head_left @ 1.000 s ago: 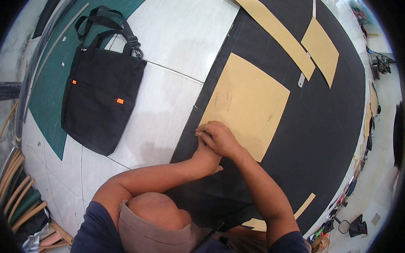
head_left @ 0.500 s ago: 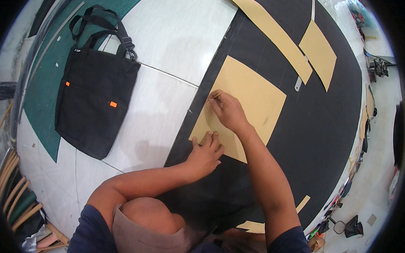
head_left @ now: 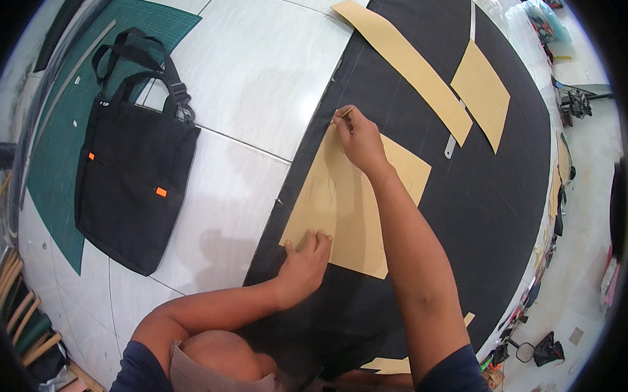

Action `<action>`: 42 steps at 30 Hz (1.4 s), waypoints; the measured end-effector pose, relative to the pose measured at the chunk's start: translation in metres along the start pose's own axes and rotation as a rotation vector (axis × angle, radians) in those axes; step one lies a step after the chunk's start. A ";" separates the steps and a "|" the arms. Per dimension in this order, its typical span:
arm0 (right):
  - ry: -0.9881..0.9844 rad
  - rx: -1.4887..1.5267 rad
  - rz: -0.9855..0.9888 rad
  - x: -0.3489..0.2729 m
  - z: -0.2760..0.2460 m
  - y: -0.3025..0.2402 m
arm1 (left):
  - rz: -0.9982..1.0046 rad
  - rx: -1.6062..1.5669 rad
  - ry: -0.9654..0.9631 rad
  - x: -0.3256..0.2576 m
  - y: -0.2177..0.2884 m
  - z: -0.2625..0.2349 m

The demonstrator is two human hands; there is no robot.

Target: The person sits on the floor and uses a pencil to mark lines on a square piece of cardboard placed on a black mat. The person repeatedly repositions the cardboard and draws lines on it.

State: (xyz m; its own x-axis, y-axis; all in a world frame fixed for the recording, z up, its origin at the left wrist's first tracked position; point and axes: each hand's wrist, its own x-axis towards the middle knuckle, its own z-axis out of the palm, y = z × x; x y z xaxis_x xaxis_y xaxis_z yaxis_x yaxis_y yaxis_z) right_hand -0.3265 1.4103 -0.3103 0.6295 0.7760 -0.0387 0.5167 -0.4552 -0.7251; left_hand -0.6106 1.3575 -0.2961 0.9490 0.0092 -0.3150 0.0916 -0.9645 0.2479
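A squarish tan cardboard sheet (head_left: 351, 211) lies on black fabric (head_left: 493, 216) spread over the floor. My left hand (head_left: 304, 268) rests on the sheet's near left corner, fingers stretched out and pressing flat. At the far left corner, my right hand (head_left: 361, 142) pinches a thin yellowish pencil-like stick (head_left: 344, 113), its lower end at the cardboard's edge. That corner is partly hidden by the fingers. Faint dark marks show on the cardboard's surface.
A long tan strip (head_left: 408, 71) and a smaller tan piece (head_left: 482, 95) lie beyond, with a metal ruler (head_left: 450, 147) under them. To the left, a black bag (head_left: 134, 183) with orange tabs overlaps a green cutting mat (head_left: 59, 166). Tan scraps (head_left: 391, 365) lie near me.
My right hand has slid away from me along the cardboard's left edge to its far corner. My left hand stays at the near corner. The whole view has shifted slightly.
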 end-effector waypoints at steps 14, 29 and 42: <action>0.153 -0.002 -0.004 0.020 0.009 0.016 | -0.010 -0.102 0.018 0.006 -0.006 -0.006; -0.073 -0.161 -0.254 -0.097 0.023 -0.012 | -0.010 -0.044 0.061 0.010 -0.004 -0.004; 0.074 0.368 0.312 -0.313 -0.004 -0.045 | 0.275 -0.092 -0.165 0.047 -0.056 -0.040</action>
State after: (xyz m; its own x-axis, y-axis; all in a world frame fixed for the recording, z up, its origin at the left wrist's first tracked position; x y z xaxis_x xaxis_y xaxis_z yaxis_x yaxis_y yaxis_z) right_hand -0.5443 1.1859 -0.2625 0.7682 0.5878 -0.2537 0.0658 -0.4666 -0.8820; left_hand -0.5589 1.4227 -0.2884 0.8812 -0.2980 -0.3670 -0.1272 -0.8971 0.4231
